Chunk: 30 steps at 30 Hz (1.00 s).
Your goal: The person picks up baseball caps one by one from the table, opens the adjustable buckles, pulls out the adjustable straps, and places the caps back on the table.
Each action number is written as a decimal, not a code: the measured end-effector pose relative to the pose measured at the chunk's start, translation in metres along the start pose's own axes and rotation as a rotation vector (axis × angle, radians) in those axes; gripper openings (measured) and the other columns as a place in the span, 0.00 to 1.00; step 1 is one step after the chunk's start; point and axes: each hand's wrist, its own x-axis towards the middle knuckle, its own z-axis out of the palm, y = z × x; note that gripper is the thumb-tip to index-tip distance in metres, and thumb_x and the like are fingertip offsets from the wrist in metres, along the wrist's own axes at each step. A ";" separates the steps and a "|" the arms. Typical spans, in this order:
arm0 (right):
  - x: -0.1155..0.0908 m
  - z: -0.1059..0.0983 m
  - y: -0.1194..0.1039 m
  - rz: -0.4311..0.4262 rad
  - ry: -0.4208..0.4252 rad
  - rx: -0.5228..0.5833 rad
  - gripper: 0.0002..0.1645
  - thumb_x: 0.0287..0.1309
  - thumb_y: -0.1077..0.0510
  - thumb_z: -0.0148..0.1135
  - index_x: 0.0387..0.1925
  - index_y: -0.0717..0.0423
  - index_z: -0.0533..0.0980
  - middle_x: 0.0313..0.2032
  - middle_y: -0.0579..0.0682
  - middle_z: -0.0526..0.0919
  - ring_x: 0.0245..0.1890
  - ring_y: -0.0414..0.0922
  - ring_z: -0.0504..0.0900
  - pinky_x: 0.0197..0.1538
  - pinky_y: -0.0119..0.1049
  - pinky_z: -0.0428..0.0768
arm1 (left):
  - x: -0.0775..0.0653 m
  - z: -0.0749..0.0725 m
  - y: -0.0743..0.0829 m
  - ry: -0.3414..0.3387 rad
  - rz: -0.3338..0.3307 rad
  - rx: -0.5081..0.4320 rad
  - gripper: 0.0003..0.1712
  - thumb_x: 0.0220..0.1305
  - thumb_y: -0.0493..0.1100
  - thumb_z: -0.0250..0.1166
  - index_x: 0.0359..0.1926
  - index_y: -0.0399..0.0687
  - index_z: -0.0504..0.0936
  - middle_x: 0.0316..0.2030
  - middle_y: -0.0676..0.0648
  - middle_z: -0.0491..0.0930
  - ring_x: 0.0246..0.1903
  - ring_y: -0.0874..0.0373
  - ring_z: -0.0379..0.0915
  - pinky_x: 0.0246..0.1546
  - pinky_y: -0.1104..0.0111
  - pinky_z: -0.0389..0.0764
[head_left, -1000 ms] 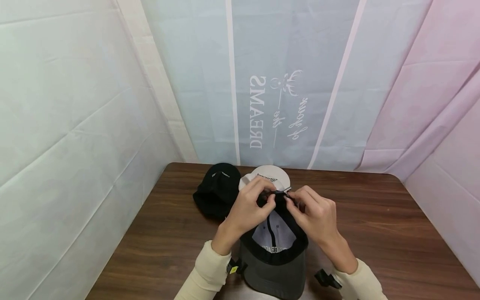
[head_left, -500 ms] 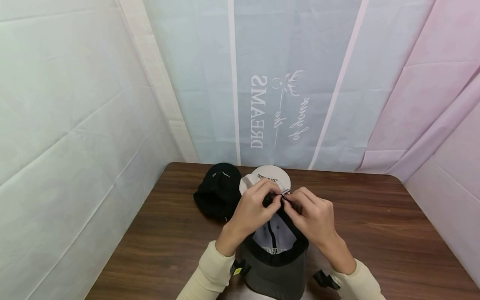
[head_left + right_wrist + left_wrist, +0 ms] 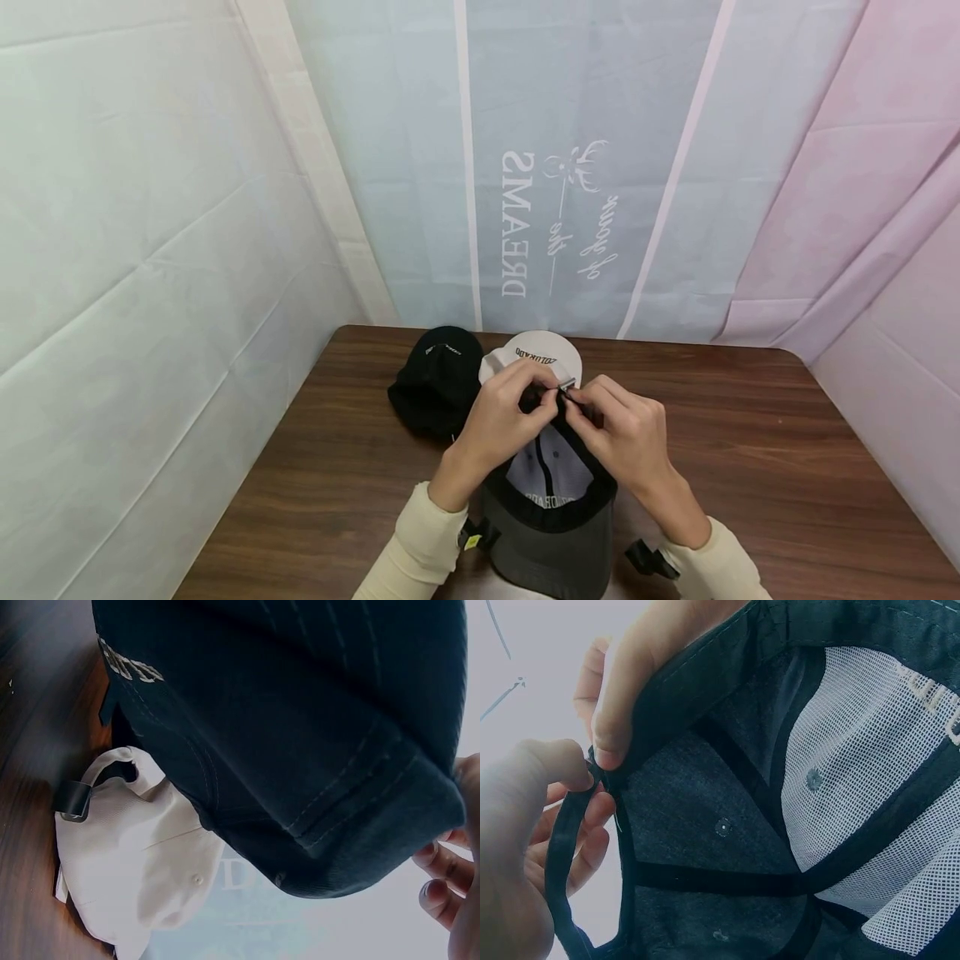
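A dark grey cap (image 3: 547,558) is held with its inside facing up and its brim towards the person. Its lining (image 3: 705,817), part cloth and part light mesh, fills much of the left wrist view. The left hand (image 3: 506,417) pinches the cap's narrow back strap (image 3: 561,862) between thumb and fingers. Close beside it, the right hand (image 3: 626,425) pinches the other side of the closure. A small metal buckle (image 3: 567,384) shows between the fingertips of both hands. In the right wrist view, the outside of the dark cap (image 3: 300,750) hides most of the work.
A black cap (image 3: 435,383) lies on the wooden table (image 3: 750,442) to the left, near the back edge. Next to it is a white cap (image 3: 543,346), partly behind the hands. Fabric backdrops (image 3: 405,167) rise behind and at both sides.
The left hand has shifted slightly right, bringing both hands' fingertips closer together at the strap and buckle. The dark cap and the caps behind have hardly moved.
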 end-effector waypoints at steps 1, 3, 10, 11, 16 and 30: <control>0.000 0.000 0.000 0.000 -0.001 0.001 0.14 0.71 0.53 0.62 0.29 0.51 0.84 0.26 0.42 0.84 0.15 0.31 0.69 0.19 0.23 0.66 | 0.000 0.000 0.000 0.000 0.001 0.001 0.09 0.64 0.29 0.69 0.41 0.45 0.82 0.40 0.49 0.84 0.36 0.62 0.79 0.39 0.78 0.81; 0.000 -0.001 0.000 0.002 -0.001 -0.003 0.13 0.70 0.53 0.62 0.29 0.52 0.84 0.26 0.42 0.84 0.15 0.31 0.69 0.19 0.24 0.66 | 0.000 0.000 -0.001 0.000 0.001 0.003 0.09 0.65 0.29 0.69 0.41 0.45 0.82 0.40 0.49 0.84 0.36 0.62 0.79 0.40 0.78 0.81; 0.000 -0.003 0.000 0.019 0.003 -0.018 0.12 0.68 0.54 0.63 0.29 0.52 0.85 0.25 0.42 0.83 0.15 0.32 0.70 0.18 0.24 0.66 | -0.002 -0.003 -0.004 0.009 -0.004 0.009 0.09 0.64 0.29 0.68 0.40 0.45 0.83 0.40 0.49 0.84 0.38 0.61 0.79 0.40 0.76 0.82; 0.000 -0.003 0.000 0.021 0.003 -0.015 0.12 0.68 0.54 0.63 0.30 0.52 0.85 0.25 0.42 0.84 0.15 0.32 0.70 0.18 0.24 0.66 | -0.002 -0.003 -0.004 0.009 -0.002 0.009 0.09 0.64 0.28 0.68 0.40 0.45 0.83 0.40 0.49 0.84 0.38 0.61 0.79 0.41 0.76 0.82; 0.001 -0.003 0.000 0.024 0.003 -0.017 0.12 0.68 0.54 0.63 0.30 0.52 0.86 0.25 0.42 0.84 0.14 0.32 0.70 0.18 0.24 0.66 | -0.002 -0.003 -0.004 0.011 0.003 0.012 0.09 0.64 0.29 0.68 0.40 0.46 0.83 0.40 0.49 0.84 0.39 0.60 0.80 0.41 0.76 0.82; 0.001 -0.011 0.006 0.060 0.031 -0.065 0.17 0.67 0.51 0.64 0.23 0.53 0.78 0.21 0.43 0.77 0.15 0.33 0.70 0.19 0.26 0.67 | -0.003 -0.014 -0.008 0.085 0.000 -0.024 0.11 0.65 0.26 0.66 0.41 0.44 0.78 0.38 0.48 0.80 0.34 0.60 0.77 0.32 0.67 0.82</control>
